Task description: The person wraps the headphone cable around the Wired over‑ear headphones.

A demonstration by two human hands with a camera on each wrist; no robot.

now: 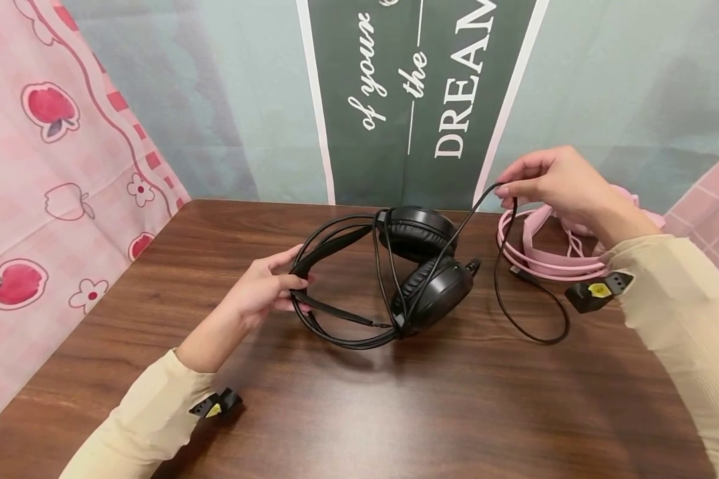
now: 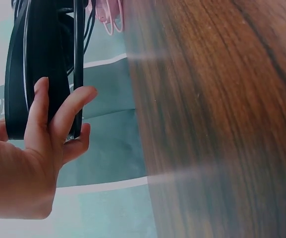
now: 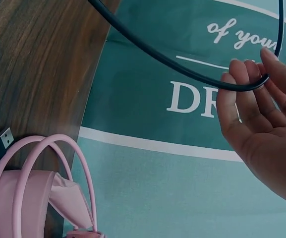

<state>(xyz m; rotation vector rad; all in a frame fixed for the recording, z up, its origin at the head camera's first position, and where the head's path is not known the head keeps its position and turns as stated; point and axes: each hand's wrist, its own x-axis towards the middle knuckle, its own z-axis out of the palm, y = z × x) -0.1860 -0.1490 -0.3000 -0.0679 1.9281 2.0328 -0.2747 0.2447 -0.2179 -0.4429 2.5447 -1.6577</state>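
Observation:
Black over-ear headphones [image 1: 437, 293] are held just above the wooden table, ear cups to the right. My left hand [image 1: 269, 286] grips their headband; in the left wrist view its fingers [image 2: 39, 119] lie around the band. The black cable [image 1: 503, 303] crosses the ear cups and rises to my right hand [image 1: 557, 183], which pinches it between thumb and fingers. From there the cable hangs in a loop down to the table. Its USB plug [image 3: 5, 140] shows in the right wrist view, beside pink headphones [image 1: 551, 263].
The pink headphones, with their own pink cable, stand at the back right under my right forearm. Behind the wooden table [image 1: 335, 412] hangs a green cloth with white lettering [image 1: 413, 100]. A pink patterned curtain [image 1: 54, 166] borders the left side.

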